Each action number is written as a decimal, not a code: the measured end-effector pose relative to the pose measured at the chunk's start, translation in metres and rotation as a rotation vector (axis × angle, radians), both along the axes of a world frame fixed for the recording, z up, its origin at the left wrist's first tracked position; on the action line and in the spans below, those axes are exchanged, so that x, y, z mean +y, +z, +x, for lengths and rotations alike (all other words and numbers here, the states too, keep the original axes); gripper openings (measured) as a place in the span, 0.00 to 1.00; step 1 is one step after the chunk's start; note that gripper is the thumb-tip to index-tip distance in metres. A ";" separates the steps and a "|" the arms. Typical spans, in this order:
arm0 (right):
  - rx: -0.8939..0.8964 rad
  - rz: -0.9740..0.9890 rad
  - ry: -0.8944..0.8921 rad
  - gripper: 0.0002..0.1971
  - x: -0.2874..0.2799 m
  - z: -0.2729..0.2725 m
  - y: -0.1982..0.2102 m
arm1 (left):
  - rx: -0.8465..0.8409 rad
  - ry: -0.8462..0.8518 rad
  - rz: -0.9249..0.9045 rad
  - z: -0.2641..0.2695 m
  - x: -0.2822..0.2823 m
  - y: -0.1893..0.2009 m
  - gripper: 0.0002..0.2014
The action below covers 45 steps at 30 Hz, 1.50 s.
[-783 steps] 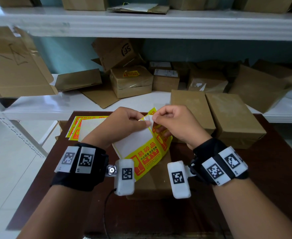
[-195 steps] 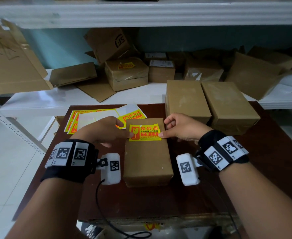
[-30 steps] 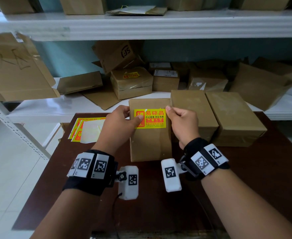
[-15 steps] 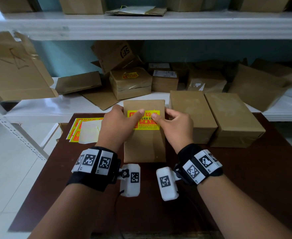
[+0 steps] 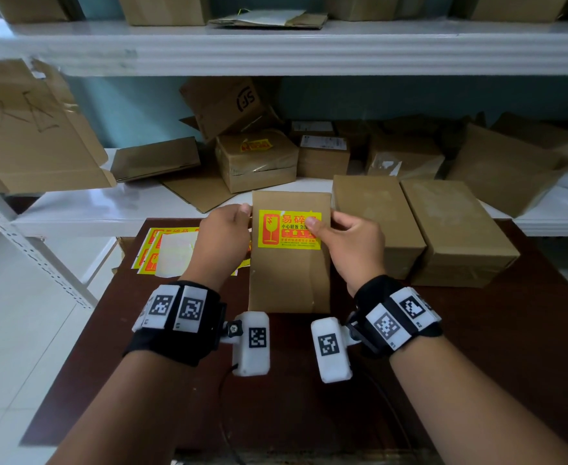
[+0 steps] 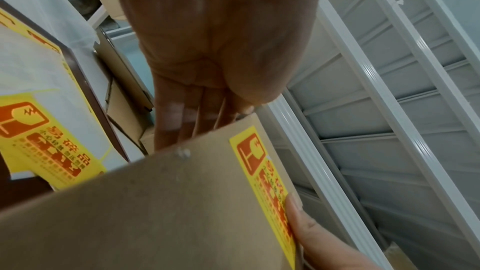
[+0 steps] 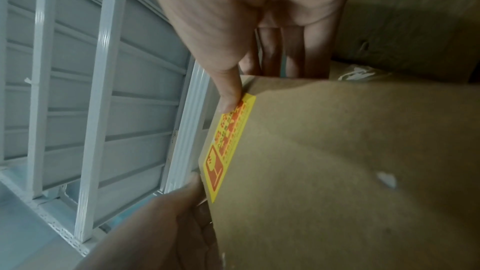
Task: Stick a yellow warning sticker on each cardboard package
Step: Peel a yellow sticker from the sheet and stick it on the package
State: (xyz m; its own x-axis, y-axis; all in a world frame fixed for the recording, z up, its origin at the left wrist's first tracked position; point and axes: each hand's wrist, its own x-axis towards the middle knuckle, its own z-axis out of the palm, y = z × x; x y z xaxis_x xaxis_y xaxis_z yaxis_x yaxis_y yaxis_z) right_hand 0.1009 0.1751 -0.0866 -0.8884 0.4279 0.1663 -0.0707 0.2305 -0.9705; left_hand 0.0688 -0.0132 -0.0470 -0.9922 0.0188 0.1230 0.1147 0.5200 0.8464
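Brown table fronts white shelving (cardboard boxes crowd it).

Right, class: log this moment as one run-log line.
step: sticker applied | package: held upright by both hands | left hand: left edge | right hand: thumb on yellow sticker | two packages: unstickered

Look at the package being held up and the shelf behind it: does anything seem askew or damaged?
The yellow warning sticker sits square on the brown cardboard package. Behind it, the small taped box's yellow label is crumpled and tilted, and a torn-open cardboard box leans over it.
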 end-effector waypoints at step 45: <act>-0.027 0.092 0.062 0.20 -0.008 0.013 0.008 | -0.032 -0.255 0.009 0.011 0.002 0.001 0.24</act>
State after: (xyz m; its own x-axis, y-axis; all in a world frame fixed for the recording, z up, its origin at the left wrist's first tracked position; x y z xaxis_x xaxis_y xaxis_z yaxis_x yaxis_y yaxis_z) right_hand 0.1137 0.1674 -0.0786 -0.9173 0.3560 0.1783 -0.0619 0.3148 -0.9471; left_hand 0.0793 -0.0108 -0.0462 -0.9588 0.2681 0.0933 0.2148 0.4699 0.8562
